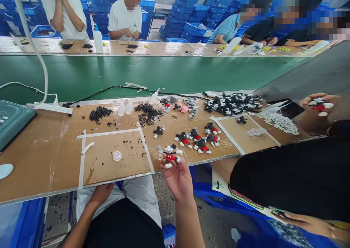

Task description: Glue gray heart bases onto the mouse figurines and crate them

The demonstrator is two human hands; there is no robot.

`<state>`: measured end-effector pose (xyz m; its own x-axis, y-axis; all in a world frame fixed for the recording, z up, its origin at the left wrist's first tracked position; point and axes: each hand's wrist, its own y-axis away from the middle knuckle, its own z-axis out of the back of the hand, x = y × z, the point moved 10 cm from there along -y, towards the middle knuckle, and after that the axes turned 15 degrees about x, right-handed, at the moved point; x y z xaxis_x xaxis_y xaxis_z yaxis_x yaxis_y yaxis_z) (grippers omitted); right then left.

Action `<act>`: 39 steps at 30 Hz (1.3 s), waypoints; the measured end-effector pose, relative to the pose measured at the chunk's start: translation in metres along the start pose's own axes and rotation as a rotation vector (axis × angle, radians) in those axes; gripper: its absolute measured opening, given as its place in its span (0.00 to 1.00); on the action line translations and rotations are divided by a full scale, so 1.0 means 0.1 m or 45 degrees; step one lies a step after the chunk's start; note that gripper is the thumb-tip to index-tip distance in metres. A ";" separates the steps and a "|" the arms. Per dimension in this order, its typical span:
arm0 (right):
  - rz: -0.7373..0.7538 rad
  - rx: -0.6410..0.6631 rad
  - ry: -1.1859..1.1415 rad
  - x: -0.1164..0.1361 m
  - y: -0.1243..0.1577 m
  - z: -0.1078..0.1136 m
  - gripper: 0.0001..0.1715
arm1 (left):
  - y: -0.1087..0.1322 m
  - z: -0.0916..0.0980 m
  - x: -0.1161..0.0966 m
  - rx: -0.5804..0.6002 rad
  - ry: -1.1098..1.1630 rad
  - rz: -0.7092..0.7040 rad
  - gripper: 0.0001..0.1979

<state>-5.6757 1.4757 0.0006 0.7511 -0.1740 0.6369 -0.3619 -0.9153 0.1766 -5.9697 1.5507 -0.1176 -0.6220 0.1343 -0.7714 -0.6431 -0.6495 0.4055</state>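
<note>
A mouse figurine (170, 150) with black ears, red shorts and white shoes stands upright in the fingers of my right hand (179, 180), just above the table's front edge. On my lap, by the edge, rests my left hand (101, 194); its fingers are partly hidden, so I cannot tell whether they hold anything. Beyond the held figurine lies a group of similar figurines (201, 145), with a smaller black-and-grey piece (159, 131) to their left. A small round clear dish (117, 156) sits within a taped rectangle to the left of my right hand.
Piles of black pellets (100, 114) and curved black strips (149, 114) lie farther back, near small white bottles (129, 108). A heap of black-and-white parts (232, 104) is at back right. At right, a co-worker's hand (318, 104) holds another figurine. A green machine (15, 122) stands left.
</note>
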 end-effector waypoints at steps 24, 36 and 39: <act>-0.755 0.504 0.089 -1.78 0.85 -1.04 0.14 | 0.99 0.74 -1.43 -0.280 0.442 -0.594 0.13; -0.212 0.368 1.149 -0.56 0.09 -0.67 0.16 | 0.90 1.27 -0.86 -0.451 0.450 -0.541 0.06; -0.021 0.228 1.317 -0.21 -0.23 -0.63 0.17 | 0.86 1.29 -0.83 -0.430 0.476 -0.580 0.06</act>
<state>-5.7179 1.5236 0.0300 -0.1139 0.1567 0.9811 -0.2055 -0.9698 0.1311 -6.0310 1.5797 0.0444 -0.0866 0.2216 -0.9713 -0.5919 -0.7956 -0.1288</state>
